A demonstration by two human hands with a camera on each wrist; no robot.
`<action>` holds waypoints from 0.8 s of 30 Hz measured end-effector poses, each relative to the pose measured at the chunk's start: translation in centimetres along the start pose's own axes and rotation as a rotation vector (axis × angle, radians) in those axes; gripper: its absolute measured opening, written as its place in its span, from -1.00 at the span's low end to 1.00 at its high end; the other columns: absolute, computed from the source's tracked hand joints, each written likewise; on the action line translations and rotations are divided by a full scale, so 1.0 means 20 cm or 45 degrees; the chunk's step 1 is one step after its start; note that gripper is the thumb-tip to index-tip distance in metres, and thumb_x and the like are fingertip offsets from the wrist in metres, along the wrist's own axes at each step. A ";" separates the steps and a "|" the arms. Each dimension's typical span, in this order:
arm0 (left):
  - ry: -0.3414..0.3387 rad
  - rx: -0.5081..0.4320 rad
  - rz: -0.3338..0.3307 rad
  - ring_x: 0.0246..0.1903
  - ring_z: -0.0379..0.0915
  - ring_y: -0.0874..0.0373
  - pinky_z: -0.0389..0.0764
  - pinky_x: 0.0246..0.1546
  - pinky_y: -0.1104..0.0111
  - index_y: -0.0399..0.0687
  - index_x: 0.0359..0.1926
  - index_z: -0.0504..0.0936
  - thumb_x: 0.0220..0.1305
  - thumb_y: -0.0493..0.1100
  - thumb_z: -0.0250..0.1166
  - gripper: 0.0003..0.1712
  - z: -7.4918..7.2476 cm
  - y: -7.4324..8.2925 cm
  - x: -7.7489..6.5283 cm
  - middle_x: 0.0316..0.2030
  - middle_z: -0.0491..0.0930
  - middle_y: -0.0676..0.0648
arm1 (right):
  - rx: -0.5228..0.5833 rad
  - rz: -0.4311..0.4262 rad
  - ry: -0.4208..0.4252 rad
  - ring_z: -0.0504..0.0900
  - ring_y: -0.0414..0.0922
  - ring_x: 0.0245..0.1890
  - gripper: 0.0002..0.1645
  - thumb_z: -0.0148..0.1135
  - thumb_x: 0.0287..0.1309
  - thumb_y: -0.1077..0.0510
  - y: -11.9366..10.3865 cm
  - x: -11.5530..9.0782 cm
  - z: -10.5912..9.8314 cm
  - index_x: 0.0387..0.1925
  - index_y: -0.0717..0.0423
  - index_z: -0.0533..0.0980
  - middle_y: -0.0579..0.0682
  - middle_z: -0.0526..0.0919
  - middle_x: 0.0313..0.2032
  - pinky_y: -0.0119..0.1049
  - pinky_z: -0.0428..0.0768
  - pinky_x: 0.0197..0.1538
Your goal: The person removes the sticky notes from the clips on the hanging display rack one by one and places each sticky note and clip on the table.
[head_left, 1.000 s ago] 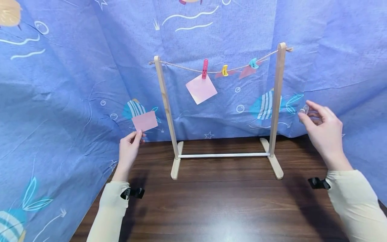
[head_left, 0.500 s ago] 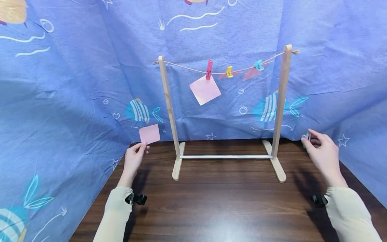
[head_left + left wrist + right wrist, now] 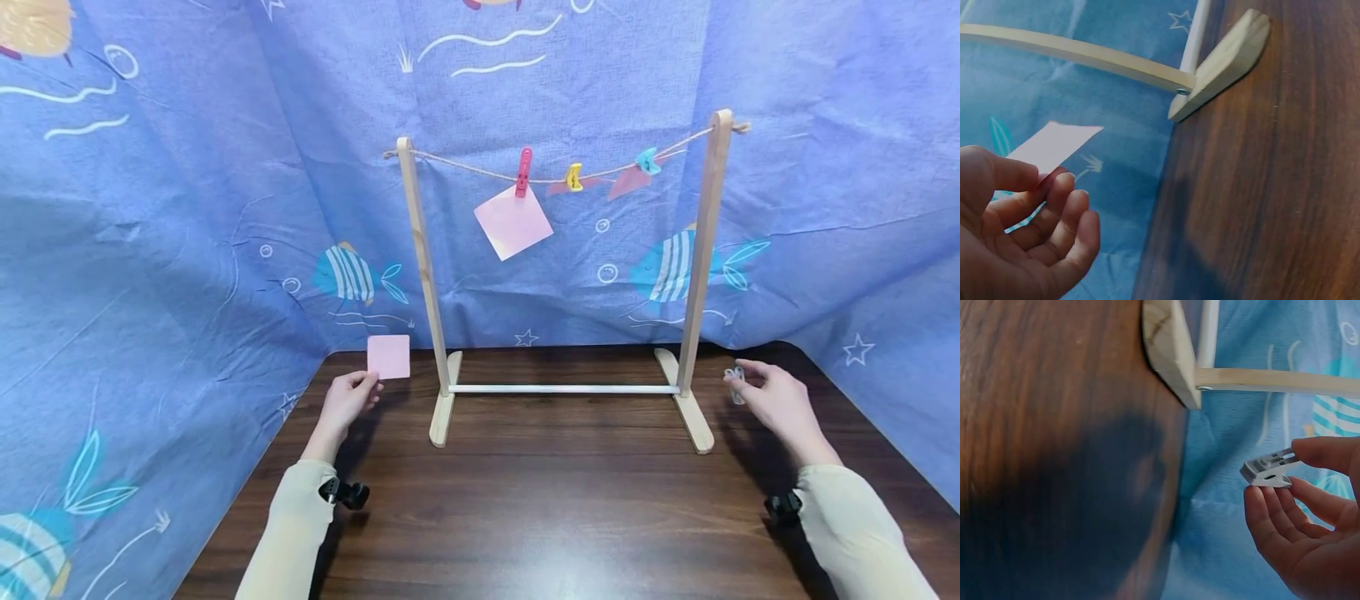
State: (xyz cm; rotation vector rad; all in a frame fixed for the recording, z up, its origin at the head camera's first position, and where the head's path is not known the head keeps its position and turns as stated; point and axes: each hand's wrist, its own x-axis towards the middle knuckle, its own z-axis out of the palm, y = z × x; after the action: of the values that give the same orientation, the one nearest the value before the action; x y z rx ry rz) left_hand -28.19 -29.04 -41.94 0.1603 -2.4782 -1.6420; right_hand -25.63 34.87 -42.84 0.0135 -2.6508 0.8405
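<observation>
My left hand [image 3: 349, 407] pinches a pink paper square [image 3: 389, 357] by its lower left corner, left of the wooden stand. In the left wrist view, thumb and forefinger grip the paper [image 3: 1054, 147]. My right hand [image 3: 776, 408] holds a pale grey clothespin [image 3: 736, 385] beside the stand's right foot. In the right wrist view, the thumb and fingers hold the clothespin [image 3: 1269, 470] at its handle ends. On the stand's string, a red clothespin [image 3: 523, 173] holds a pink sheet [image 3: 513, 222]. A yellow clip [image 3: 573, 177] and a turquoise clip [image 3: 648, 162] hold other pink papers.
Two wooden posts [image 3: 423, 258] carry the sagging string [image 3: 465, 167], with a white bar [image 3: 562, 389] joining them low down. The stand's feet [image 3: 442, 408] rest on a dark wooden table [image 3: 555, 500]. Blue patterned cloth [image 3: 187, 208] hangs behind and at the sides.
Both hands have come down toward table level, still holding the paper and the clothespin. The left hand has also shifted right, and the paper now faces the camera more squarely.
</observation>
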 end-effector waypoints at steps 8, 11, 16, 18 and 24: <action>-0.135 0.068 -0.081 -0.51 0.55 0.15 0.67 -0.38 0.30 -0.58 -0.05 0.57 0.50 -0.20 0.16 -0.62 0.05 -0.03 0.02 -0.32 0.69 -0.28 | -0.040 0.067 -0.217 0.53 0.48 -0.03 -0.37 0.18 0.37 0.01 0.06 0.03 0.05 0.15 0.54 0.44 0.53 0.59 -0.04 0.28 0.51 -0.06; -0.169 0.102 -0.129 -0.55 0.51 0.16 0.65 -0.41 0.31 -0.55 -0.09 0.58 0.49 -0.19 0.16 -0.64 0.06 -0.05 0.02 -0.35 0.68 -0.27 | -0.003 0.143 -0.335 0.64 0.33 -0.16 -0.32 0.18 0.37 -0.01 0.07 0.04 0.06 0.16 0.58 0.41 0.49 0.61 -0.06 0.15 0.60 -0.10; -0.213 0.137 -0.192 -0.60 0.47 0.19 0.53 -0.52 0.41 -0.52 -0.13 0.57 0.49 -0.19 0.14 -0.65 0.07 -0.07 0.02 -0.44 0.65 -0.14 | 0.058 0.226 -0.435 0.71 0.00 -0.36 -0.29 0.21 0.34 0.00 0.09 0.05 0.07 0.13 0.64 0.39 0.46 0.63 -0.11 -0.15 0.72 -0.31; -0.227 0.152 -0.212 -0.61 0.45 0.21 0.49 -0.55 0.43 -0.53 -0.13 0.57 0.49 -0.20 0.13 -0.65 0.08 -0.08 0.02 -0.45 0.64 -0.12 | 0.057 0.228 -0.452 0.71 0.03 -0.32 -0.30 0.21 0.33 0.01 0.10 0.06 0.07 0.11 0.65 0.40 0.50 0.60 -0.06 -0.17 0.72 -0.32; -0.250 0.252 -0.246 -0.62 0.43 0.20 0.47 -0.54 0.40 -0.49 -0.18 0.60 0.47 -0.17 0.14 -0.65 0.08 -0.10 0.03 -0.48 0.62 -0.10 | 0.066 0.256 -0.511 0.69 0.11 -0.24 -0.32 0.20 0.32 0.04 0.11 0.08 0.07 0.09 0.67 0.40 0.53 0.57 -0.06 -0.14 0.74 -0.30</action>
State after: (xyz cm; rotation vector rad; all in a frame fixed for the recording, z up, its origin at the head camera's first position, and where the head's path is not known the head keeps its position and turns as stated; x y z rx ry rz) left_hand -29.10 -28.52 -44.25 0.2841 -2.8548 -1.5445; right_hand -27.96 36.01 -44.56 -0.0808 -3.0418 1.0683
